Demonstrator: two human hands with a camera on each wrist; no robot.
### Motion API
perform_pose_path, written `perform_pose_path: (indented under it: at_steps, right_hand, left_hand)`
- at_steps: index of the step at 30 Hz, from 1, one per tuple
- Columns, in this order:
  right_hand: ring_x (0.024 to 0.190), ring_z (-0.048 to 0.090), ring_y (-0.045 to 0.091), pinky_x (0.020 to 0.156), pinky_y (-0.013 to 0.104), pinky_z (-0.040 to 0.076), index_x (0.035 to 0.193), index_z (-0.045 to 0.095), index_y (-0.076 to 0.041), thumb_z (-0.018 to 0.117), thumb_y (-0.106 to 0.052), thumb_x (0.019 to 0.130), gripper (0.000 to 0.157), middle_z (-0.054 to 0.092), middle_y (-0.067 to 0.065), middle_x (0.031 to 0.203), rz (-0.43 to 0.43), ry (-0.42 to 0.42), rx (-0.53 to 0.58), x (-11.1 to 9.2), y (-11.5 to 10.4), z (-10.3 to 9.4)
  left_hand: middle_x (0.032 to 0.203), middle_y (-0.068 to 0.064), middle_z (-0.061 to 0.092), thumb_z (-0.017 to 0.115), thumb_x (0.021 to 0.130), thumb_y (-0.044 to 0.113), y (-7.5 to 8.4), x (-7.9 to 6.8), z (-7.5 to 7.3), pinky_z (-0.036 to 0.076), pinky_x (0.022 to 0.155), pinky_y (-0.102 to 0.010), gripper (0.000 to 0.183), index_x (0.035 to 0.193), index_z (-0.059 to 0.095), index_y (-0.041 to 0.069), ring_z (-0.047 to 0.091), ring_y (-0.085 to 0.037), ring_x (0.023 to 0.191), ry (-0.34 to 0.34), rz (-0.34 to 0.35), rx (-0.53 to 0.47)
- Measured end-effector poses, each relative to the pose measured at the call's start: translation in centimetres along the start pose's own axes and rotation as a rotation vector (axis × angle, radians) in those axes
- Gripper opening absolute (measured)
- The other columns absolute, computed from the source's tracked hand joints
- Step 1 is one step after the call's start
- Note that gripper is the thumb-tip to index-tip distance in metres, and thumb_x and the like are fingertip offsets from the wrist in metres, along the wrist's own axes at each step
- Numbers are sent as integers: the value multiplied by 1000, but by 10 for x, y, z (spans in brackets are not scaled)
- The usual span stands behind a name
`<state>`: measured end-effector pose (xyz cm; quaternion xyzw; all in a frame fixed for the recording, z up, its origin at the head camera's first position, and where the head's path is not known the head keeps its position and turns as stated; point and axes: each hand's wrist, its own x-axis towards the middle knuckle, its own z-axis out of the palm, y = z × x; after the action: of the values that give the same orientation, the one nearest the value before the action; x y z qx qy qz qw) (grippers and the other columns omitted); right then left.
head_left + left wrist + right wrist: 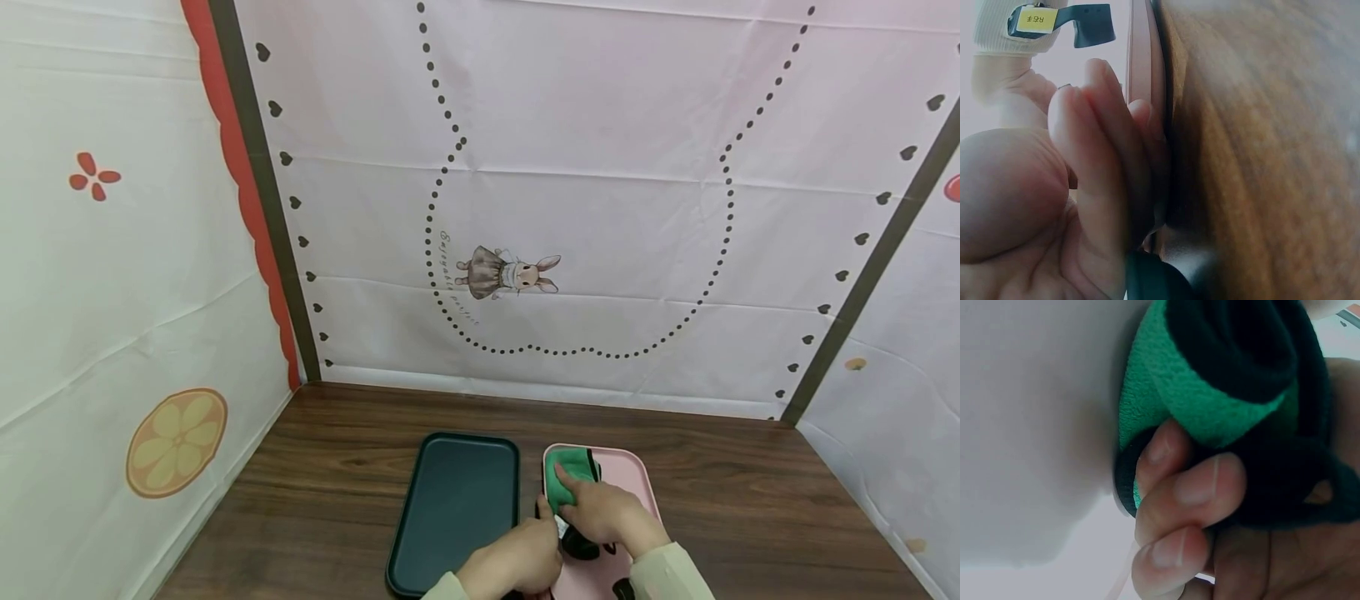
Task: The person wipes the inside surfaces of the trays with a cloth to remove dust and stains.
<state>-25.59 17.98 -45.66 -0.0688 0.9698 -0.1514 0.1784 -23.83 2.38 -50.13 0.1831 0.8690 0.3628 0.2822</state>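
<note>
A green cloth point(567, 471) with black edging lies folded over the pink tray point(630, 471). My right hand point(598, 510) holds it, and in the right wrist view the fingertips point(1197, 487) curl against its rolled green and black folds. A black part with a small loop point(611, 548) shows below that hand. My left hand point(521, 557) is at the pink tray's left side, with one finger extended towards the cloth's near edge. In the left wrist view its fingers point(1100, 150) are fairly straight beside the tray's side, and nothing shows gripped between them.
A dark green tray point(457, 500) stands left of the pink one on the brown wood-grain table point(322, 492). Printed white sheets point(600, 208) enclose the table at the back and both sides. A black device with a yellow label point(1036, 22) is strapped to the right wrist.
</note>
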Motion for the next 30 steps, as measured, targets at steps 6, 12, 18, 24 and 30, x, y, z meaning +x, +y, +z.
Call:
perform_pose_path:
  at_steps: [6,12,18,24,30]
  right_hand:
    - [114,69,39,84,58,56,162,38,-25,64,-34,101,67,63,21,143,8,-6,3,3,0,-2]
    - [120,66,43,91,61,54,163,36,-27,64,-35,102,67,61,21,145,23,-22,12,9,1,-3]
    - [120,66,43,90,60,55,162,38,-28,64,-35,102,66,62,22,144,31,-18,5,13,2,-4]
    - [90,68,31,75,51,54,162,37,-30,63,-36,102,66,62,24,143,31,-15,26,16,3,-5]
    - [90,66,30,78,51,54,163,35,-30,64,-36,102,68,61,24,145,32,-15,37,18,4,-4]
  left_hand:
    - [47,-4,50,56,101,6,1,-2,-1,29,34,-26,74,161,16,-10,37,-13,34,-15,5,0]
    - [50,-11,56,58,99,8,-12,11,5,32,35,-26,75,160,19,-11,42,-16,34,-5,26,10]
    - [51,-11,59,57,99,8,-22,20,9,33,34,-27,76,161,17,-9,45,-16,34,-9,33,-2]
    - [49,-8,54,55,100,5,-5,4,1,32,35,-28,73,161,18,-10,41,-16,34,-15,15,-10]
    - [47,-7,53,55,100,4,-4,2,0,31,34,-26,74,161,16,-11,39,-13,33,-29,13,-21]
